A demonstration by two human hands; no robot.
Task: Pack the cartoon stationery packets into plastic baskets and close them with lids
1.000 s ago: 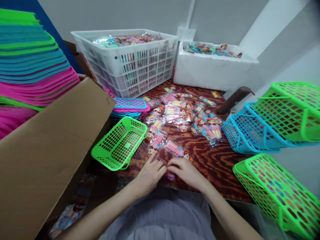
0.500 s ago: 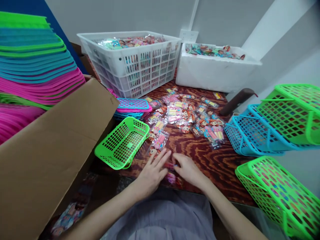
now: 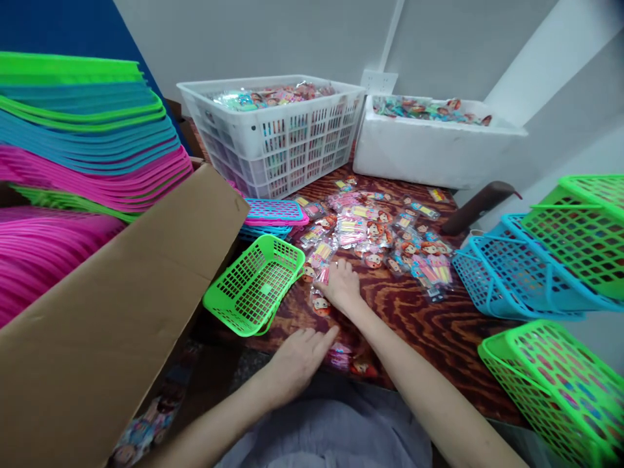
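My right hand [image 3: 342, 286] reaches forward over the wooden table [image 3: 424, 325] and lies on a small clear packet with a cartoon face [image 3: 321, 303], its fingers curled down on the packets at the near edge of the packet pile [image 3: 380, 231]. My left hand [image 3: 299, 354] rests flat at the table's near edge, fingers stretched out, beside a few gathered packets [image 3: 348, 361]. An empty green mesh basket [image 3: 256, 283] lies tilted just left of both hands.
A white crate [image 3: 273, 140] and a white foam box [image 3: 433, 146] full of packets stand at the back. Blue and green baskets [image 3: 531, 266] sit on the right, another green basket [image 3: 556, 390] nearer. A cardboard flap [image 3: 112, 305] and stacked coloured lids [image 3: 82, 143] fill the left.
My right hand has left my left hand and moved forward to the packets by the green basket. My left hand has slid back toward the table edge and flattened.
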